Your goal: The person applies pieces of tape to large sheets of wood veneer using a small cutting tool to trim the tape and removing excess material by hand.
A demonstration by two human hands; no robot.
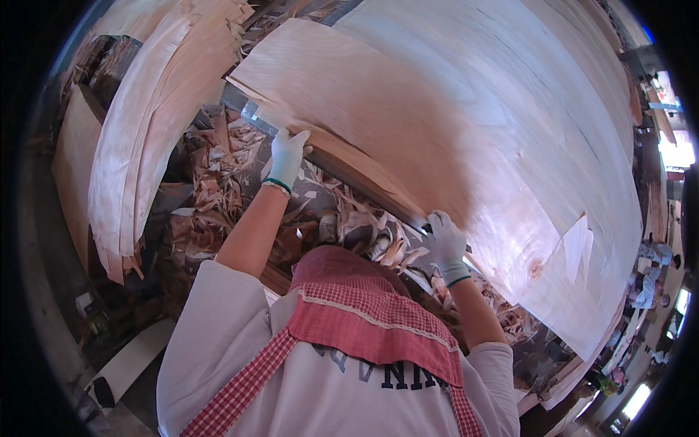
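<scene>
Both my hands wear white gloves with green cuffs and are at the near edge of a stack of pale wood veneer sheets (349, 80). My left hand (287, 156) is closed on the edge of the veneer, its fingertips curled over the wood. Farther right along the same edge, my right hand (447, 242) is closed around a small dark tool (427, 228); most of it is hidden in the glove, so its exact kind does not show. Under the near edge, a darker band of wood (357, 162) runs between the two hands.
Torn veneer scraps (211, 197) litter the floor below the edge. Another bundle of long, curved veneer sheets (145, 124) stands at the left. A split veneer piece (579, 247) lies on the sheets at right. Other people (644, 280) are far off at the right rim.
</scene>
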